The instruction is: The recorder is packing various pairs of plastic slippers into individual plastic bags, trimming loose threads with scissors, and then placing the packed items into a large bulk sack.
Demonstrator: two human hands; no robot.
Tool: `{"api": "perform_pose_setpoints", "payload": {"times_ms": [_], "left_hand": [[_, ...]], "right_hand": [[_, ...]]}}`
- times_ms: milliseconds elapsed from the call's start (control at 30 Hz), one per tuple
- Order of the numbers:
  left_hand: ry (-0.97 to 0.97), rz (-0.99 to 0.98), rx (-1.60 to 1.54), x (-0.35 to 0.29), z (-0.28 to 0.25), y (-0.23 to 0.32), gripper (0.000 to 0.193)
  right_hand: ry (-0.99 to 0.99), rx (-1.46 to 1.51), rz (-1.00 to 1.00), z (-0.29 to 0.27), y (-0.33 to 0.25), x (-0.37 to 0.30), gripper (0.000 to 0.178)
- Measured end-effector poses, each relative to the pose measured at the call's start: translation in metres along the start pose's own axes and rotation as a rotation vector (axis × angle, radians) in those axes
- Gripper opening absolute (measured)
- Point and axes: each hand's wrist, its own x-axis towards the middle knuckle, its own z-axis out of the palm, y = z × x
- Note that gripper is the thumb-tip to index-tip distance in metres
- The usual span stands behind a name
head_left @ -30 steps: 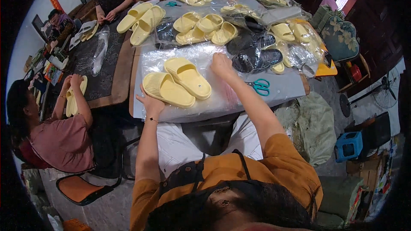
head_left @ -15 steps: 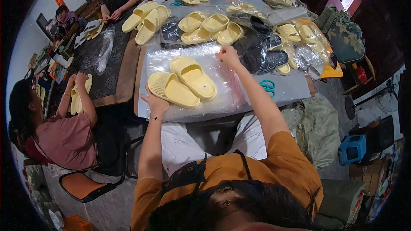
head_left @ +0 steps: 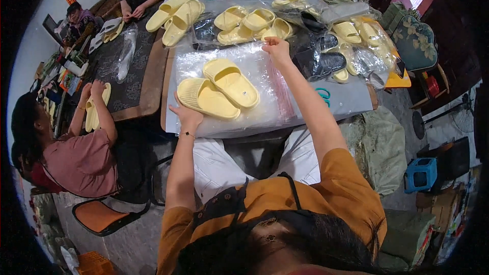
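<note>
Yellow slippers (head_left: pixel 218 100) lie crosswise between our loosely open left hand (head_left: pixel 188 116), touching them, and our right hand (head_left: pixel 277 51), pinching clear plastic (head_left: pixel 268 74).

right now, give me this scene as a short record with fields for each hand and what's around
left hand: the left hand is at the near slipper's edge, fingers partly hidden
right hand: the right hand appears to pinch the far edge of the clear plastic bags
centre: pair of yellow slippers lying on the bags
right side: teal-handled scissors, partly hidden by the right forearm
beyond: yellow and black footwear in clear plastic
left side: co-worker in pink top, holding yellow footwear
</note>
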Motion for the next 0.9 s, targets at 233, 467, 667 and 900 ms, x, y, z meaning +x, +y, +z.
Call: {"api": "perform_pose_setpoints", "payload": {"times_ms": [233,467,667,900], "left_hand": [[0.039,0.005,-0.030,0.000,0.006,-0.010,0.070],[0.017,-0.011,0.018,0.000,-0.003,0.000,0.067],[0.038,0.014,-0.005,0.002,0.001,0.003,0.067],[0.005,-0.011,0.021,0.000,0.000,-0.006,0.066]], "right_hand": [[-0.143,0.124,0.259,0.010,-0.003,0.010,0.025],[0.188,-0.376,0.002,0.002,0.012,0.028,0.020],[0.371,-0.781,-0.418,0.000,0.010,0.007,0.020],[-0.473,-0.757,-0.571,0.082,-0.044,-0.129,0.018]]}}
